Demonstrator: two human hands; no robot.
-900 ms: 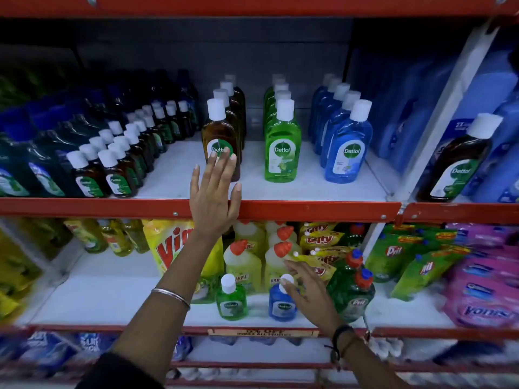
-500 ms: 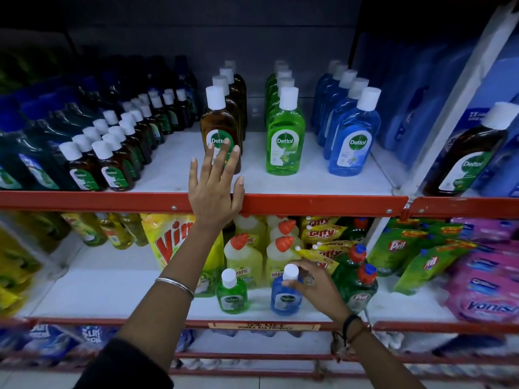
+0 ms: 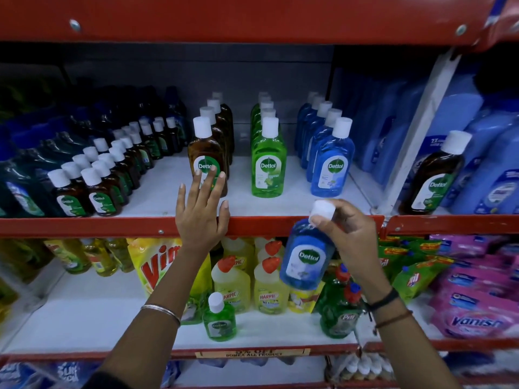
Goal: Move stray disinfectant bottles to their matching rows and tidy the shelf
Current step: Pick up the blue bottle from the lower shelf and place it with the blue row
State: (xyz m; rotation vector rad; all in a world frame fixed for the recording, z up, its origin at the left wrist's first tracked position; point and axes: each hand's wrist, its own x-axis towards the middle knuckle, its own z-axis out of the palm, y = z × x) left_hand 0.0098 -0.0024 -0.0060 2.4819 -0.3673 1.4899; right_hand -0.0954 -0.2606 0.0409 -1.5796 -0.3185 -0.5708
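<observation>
**On the disinfectant shelving: head view**

Right hand (image 3: 341, 234): fingers pinching the white cap of a small blue Dettol bottle (image 3: 306, 255), held tilted in the air before the red upper shelf edge (image 3: 112, 226). Left hand (image 3: 200, 211): fingers spread, flat against that edge (fingertips near the front brown Dettol bottle (image 3: 206, 161)). Small green Dettol bottle (image 3: 219, 318): upright on the lower shelf.

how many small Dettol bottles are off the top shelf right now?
2. A small blue bottle hangs by its cap from the right hand, in front of the lower shelf. A small green bottle stands at the lower shelf's front edge. Others may be hidden behind.
</observation>
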